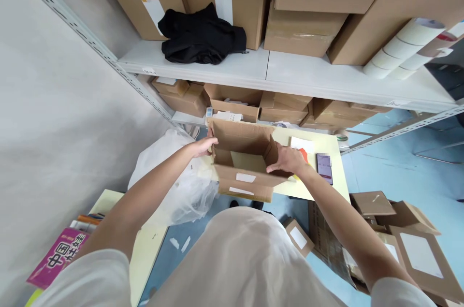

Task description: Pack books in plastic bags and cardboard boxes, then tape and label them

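Note:
An open cardboard box [241, 175] stands at the near edge of the pale yellow table [311, 191], its top facing me. White labels show on its near side, and a pale panel is visible inside. At the left end, my left hand [203, 146] grips the wall with the thumb near the rim. My right hand [286, 159] holds the right end, thumb over the near rim and fingers behind the wall, partly hidden. Beside the right hand lie a small orange-red item [303, 154] and a phone [324, 168] with a lit screen.
A translucent plastic bag [177, 176] bulges at the left. Shelves [290, 77] ahead carry cardboard boxes, a black garment [203, 36] and tape rolls [402, 48]. Several boxes [416, 244] crowd the floor at right. A pink book [58, 258] lies at lower left.

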`<state>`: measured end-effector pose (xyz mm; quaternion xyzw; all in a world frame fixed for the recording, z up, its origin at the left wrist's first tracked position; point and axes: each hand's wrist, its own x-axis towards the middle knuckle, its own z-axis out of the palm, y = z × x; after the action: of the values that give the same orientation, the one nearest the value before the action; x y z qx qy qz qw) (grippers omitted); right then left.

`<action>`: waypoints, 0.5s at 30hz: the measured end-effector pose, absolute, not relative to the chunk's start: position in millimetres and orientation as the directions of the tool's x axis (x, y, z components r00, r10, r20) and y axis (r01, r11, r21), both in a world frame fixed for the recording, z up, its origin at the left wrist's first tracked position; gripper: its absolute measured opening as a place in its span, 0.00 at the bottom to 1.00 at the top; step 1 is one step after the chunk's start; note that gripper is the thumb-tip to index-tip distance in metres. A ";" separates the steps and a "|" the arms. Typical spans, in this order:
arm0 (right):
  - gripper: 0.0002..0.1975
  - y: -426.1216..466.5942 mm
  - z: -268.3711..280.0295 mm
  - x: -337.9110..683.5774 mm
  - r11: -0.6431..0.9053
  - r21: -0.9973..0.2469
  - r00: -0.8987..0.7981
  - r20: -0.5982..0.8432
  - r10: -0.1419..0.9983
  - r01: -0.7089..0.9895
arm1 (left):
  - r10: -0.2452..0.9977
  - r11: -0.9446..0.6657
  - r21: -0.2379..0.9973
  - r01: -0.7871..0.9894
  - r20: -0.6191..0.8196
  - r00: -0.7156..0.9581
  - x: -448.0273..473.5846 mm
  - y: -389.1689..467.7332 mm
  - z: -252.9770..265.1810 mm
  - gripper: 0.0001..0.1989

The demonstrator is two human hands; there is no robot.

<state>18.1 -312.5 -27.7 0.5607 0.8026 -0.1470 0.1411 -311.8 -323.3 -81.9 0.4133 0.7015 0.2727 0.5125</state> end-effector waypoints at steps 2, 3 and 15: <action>0.60 -317.7 -28.1 13.8 0.349 -0.112 -0.364 -0.402 0.840 0.930 | 0.835 0.535 0.779 0.328 -0.547 -0.063 -311.8 -323.2 -80.5 0.33; 0.60 -320.0 -29.2 11.9 0.344 -0.128 -0.366 -0.401 0.840 0.930 | 0.835 0.520 0.764 0.381 -0.549 -0.040 -309.9 -323.1 -81.4 0.35; 0.26 -324.3 -67.8 14.4 0.313 -0.440 -0.509 -0.453 0.732 0.842 | 0.886 -0.110 0.519 0.848 -0.336 0.320 -325.1 -361.5 -115.3 0.41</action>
<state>14.4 -324.3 -67.8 0.4884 0.8058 -0.3240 0.0846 -325.1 -361.5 -115.3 0.7443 0.5824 0.0293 0.3255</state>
